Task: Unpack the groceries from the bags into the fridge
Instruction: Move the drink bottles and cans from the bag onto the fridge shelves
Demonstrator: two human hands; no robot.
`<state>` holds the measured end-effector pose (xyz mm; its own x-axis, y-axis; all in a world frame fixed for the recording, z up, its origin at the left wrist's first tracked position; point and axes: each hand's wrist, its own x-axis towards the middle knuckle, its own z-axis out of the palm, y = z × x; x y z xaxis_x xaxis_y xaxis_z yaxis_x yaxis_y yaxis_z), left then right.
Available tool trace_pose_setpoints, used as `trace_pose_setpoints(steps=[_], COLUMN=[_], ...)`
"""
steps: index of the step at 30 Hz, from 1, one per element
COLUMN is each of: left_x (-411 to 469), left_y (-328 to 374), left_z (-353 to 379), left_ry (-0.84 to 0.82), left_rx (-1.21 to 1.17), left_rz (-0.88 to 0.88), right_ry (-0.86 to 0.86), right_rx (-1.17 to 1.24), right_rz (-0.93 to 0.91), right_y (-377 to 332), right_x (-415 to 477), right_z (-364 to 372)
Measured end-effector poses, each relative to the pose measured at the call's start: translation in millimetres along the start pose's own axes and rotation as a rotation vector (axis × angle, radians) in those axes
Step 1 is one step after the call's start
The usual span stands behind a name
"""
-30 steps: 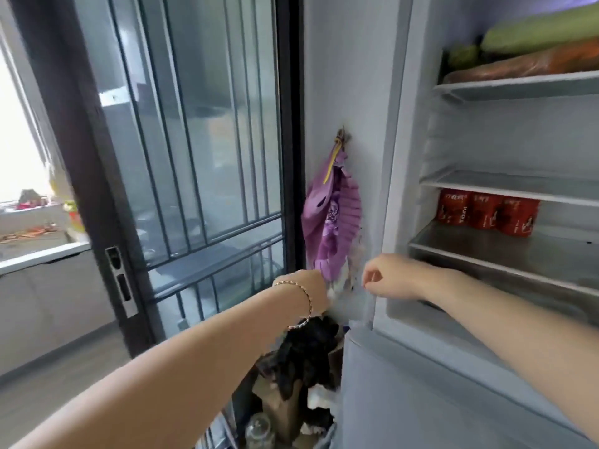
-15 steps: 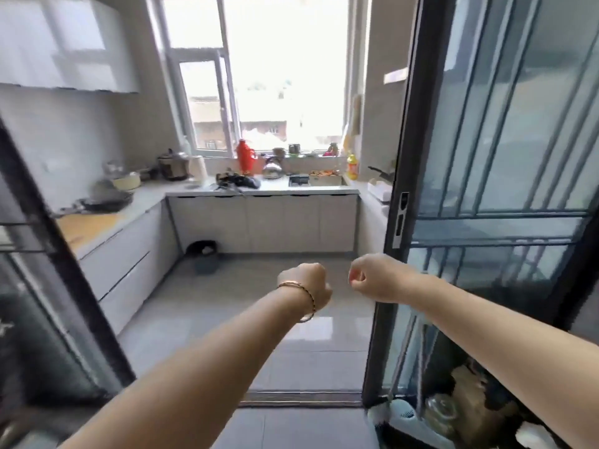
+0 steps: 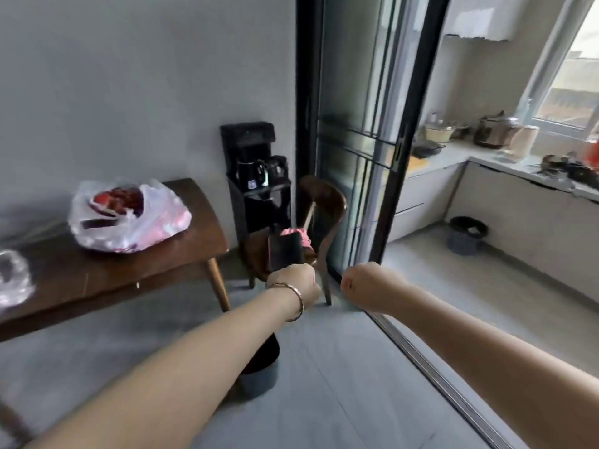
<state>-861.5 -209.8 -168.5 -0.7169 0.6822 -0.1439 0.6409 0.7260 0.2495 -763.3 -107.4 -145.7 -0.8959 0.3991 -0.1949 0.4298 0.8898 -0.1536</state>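
Groceries wait on a dark wooden table at the left of the room: a clear plastic bag sits at the table's near-left edge, cut off by the frame, and a white plastic bag holding red items lies open farther back, near the table's right end. Right of the table, a black kettle stand is set against the grey wall, with a wooden chair just beside it carrying a dark object and something pink on its seat. A dark bin stands on the floor, partly hidden by the left forearm. Both bare arms reach forward at centre frame; the left hand, a gold bangle on its wrist, is clenched into a fist with nothing in it, and the right hand is likewise clenched and empty. Farther right, a black-framed glass sliding door opens onto a kitchen, where pots crowd the counter below a window.
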Motion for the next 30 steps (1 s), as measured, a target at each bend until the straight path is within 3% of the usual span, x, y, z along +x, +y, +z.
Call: trace_pose_setpoints(steps=[6,11,25,30], left_x=[14.4,30.7,200.7,263.9], left_y=[-191.1,-306.4,-524.6,-596.5], left_z=[-37.9,-71.8,-118.3,-136.2], left_ry=[0.033,0.055,0.102,0.171], left_rx=[0.006,-0.036,-0.168,-0.200], left_rz=[-0.229,-0.330,-0.558,-0.543], right_ry=[-0.079,-0.096,-0.226,-0.233], right_rx=[0.073,0.066,0.041,0.080], right_rz=[-0.153,-0.210,-0.440,-0.467], right_y=[-159.3,-265.3,-418.9,-478.1], right_x=[112.9,193.9,476.7,567.4], right_z=[27.2,37.6,52.3,51.2])
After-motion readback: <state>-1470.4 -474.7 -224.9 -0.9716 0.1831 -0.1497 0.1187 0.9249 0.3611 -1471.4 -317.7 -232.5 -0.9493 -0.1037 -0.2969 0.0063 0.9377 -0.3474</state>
